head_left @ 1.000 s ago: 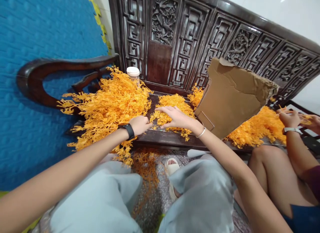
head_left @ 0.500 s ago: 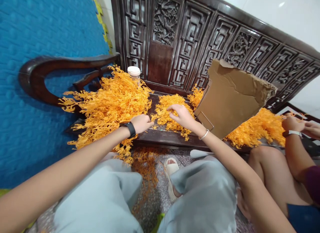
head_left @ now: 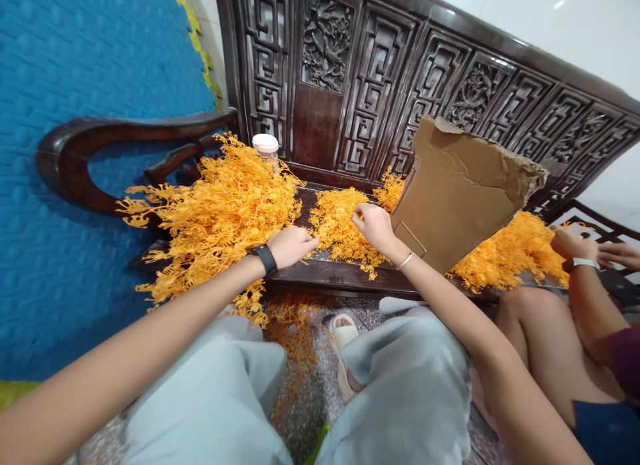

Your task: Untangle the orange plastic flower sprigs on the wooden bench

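Note:
Orange plastic pieces lie in a big heap (head_left: 225, 212) at the left of the dark wooden bench (head_left: 325, 275), with a smaller pile (head_left: 337, 215) near its middle. My left hand (head_left: 293, 246), wearing a black watch, is closed over the bench between the two; anything in its fingers is too small to make out. Over the right side of the smaller pile is my right hand (head_left: 373, 225), its fingers curled together, and what they hold, if anything, cannot be made out.
A cardboard piece (head_left: 455, 192) leans at the right, beside more orange pieces (head_left: 515, 252). A white-lidded jar (head_left: 265, 144) stands behind the big heap. Another person's hands (head_left: 575, 245) are at the far right. Orange bits (head_left: 295, 332) litter the floor.
My left hand has moved slightly right. My right hand has shifted right, and its fingers, spread before, are now drawn together.

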`<act>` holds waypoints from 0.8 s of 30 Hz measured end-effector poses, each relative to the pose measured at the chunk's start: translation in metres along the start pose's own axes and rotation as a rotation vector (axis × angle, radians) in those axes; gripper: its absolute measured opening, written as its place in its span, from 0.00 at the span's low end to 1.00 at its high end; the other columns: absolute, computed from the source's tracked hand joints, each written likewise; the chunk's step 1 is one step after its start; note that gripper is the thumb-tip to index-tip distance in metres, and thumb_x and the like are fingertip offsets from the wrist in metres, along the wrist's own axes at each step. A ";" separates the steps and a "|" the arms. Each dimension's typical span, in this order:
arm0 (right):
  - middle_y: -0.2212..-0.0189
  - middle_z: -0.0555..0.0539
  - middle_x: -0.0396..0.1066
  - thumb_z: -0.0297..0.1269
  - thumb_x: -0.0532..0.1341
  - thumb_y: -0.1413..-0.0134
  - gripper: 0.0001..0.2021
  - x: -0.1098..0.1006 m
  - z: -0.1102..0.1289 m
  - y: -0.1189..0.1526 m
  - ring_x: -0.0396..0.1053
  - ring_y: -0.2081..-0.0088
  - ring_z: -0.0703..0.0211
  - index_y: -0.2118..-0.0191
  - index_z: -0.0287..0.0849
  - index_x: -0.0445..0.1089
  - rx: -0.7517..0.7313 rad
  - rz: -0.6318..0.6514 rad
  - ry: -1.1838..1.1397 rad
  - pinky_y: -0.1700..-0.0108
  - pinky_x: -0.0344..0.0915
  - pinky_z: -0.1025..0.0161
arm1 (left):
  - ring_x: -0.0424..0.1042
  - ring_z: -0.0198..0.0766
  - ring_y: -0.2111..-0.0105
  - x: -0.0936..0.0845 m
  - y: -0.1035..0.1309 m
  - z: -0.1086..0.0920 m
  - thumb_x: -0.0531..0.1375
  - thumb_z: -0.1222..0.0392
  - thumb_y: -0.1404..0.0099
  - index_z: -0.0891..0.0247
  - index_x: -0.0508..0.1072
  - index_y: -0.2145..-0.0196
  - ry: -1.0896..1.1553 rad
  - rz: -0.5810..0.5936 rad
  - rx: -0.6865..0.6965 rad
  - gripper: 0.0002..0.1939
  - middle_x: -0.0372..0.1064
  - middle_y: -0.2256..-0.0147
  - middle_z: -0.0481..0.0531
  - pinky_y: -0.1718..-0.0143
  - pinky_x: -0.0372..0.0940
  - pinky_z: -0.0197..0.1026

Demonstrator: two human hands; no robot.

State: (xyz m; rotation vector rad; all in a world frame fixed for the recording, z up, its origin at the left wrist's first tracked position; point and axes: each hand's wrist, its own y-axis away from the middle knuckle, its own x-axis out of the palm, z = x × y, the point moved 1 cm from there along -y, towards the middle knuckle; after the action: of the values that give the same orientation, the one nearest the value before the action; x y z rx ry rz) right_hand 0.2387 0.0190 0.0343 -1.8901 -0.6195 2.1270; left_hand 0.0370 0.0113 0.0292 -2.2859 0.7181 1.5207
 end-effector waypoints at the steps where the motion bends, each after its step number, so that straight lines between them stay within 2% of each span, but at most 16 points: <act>1: 0.69 0.42 0.72 0.31 0.52 0.49 0.09 0.001 -0.003 -0.002 0.67 0.68 0.56 0.68 0.39 0.70 0.025 -0.007 -0.013 0.67 0.57 0.63 | 0.61 0.36 0.80 -0.001 0.000 -0.004 0.44 0.51 0.40 0.62 0.61 0.88 0.003 -0.012 0.015 0.24 0.59 0.86 0.51 0.75 0.49 0.38; 8: 0.69 0.40 0.71 0.31 0.52 0.49 0.09 0.002 -0.012 -0.015 0.68 0.65 0.52 0.68 0.39 0.69 0.237 -0.034 -0.091 0.62 0.57 0.60 | 0.68 0.42 0.74 0.005 -0.012 -0.025 0.43 0.51 0.39 0.65 0.71 0.80 -0.085 -0.124 0.043 0.24 0.69 0.77 0.58 0.74 0.51 0.39; 13: 0.68 0.37 0.71 0.30 0.49 0.47 0.11 0.001 -0.011 -0.024 0.68 0.61 0.50 0.66 0.36 0.69 0.300 -0.024 0.059 0.56 0.56 0.55 | 0.71 0.46 0.67 0.009 -0.022 -0.036 0.42 0.54 0.39 0.66 0.74 0.74 -0.173 -0.149 0.018 0.24 0.72 0.70 0.61 0.72 0.56 0.40; 16: 0.66 0.36 0.71 0.30 0.49 0.47 0.12 -0.003 -0.039 -0.026 0.69 0.61 0.50 0.65 0.35 0.70 0.439 -0.065 0.113 0.56 0.58 0.56 | 0.71 0.46 0.67 0.011 -0.010 -0.042 0.42 0.54 0.39 0.66 0.75 0.74 -0.210 -0.089 0.016 0.24 0.73 0.70 0.61 0.71 0.57 0.40; 18: 0.66 0.35 0.72 0.30 0.50 0.48 0.13 -0.002 -0.067 -0.022 0.69 0.63 0.50 0.66 0.35 0.71 0.680 -0.115 0.056 0.61 0.60 0.58 | 0.72 0.45 0.69 0.013 0.006 -0.046 0.43 0.53 0.39 0.66 0.75 0.76 -0.218 0.005 0.052 0.24 0.73 0.72 0.61 0.72 0.58 0.40; 19: 0.66 0.35 0.72 0.31 0.51 0.48 0.13 0.000 -0.080 -0.018 0.69 0.63 0.50 0.66 0.36 0.72 0.754 -0.164 0.010 0.62 0.60 0.60 | 0.72 0.45 0.70 0.013 0.014 -0.047 0.43 0.53 0.39 0.66 0.74 0.76 -0.223 0.047 0.085 0.23 0.73 0.73 0.60 0.72 0.58 0.40; 21: 0.66 0.37 0.73 0.33 0.54 0.50 0.11 0.008 -0.100 -0.010 0.69 0.64 0.52 0.67 0.39 0.73 0.766 -0.198 -0.075 0.63 0.61 0.61 | 0.72 0.44 0.70 0.013 0.028 -0.049 0.43 0.54 0.39 0.65 0.75 0.76 -0.240 0.082 0.141 0.23 0.73 0.73 0.60 0.72 0.59 0.40; 24: 0.72 0.42 0.73 0.34 0.57 0.55 0.08 0.024 -0.112 -0.005 0.69 0.69 0.58 0.71 0.39 0.74 0.716 -0.170 -0.276 0.65 0.61 0.65 | 0.72 0.44 0.71 0.013 0.036 -0.046 0.43 0.53 0.39 0.64 0.75 0.76 -0.258 0.089 0.188 0.24 0.73 0.72 0.59 0.72 0.59 0.40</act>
State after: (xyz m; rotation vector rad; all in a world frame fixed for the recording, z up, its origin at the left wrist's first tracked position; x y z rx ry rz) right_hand 0.3455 0.0513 0.0063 -1.1339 -0.0284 2.1148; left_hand 0.0564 -0.0452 0.0364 -1.9015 0.8573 1.6706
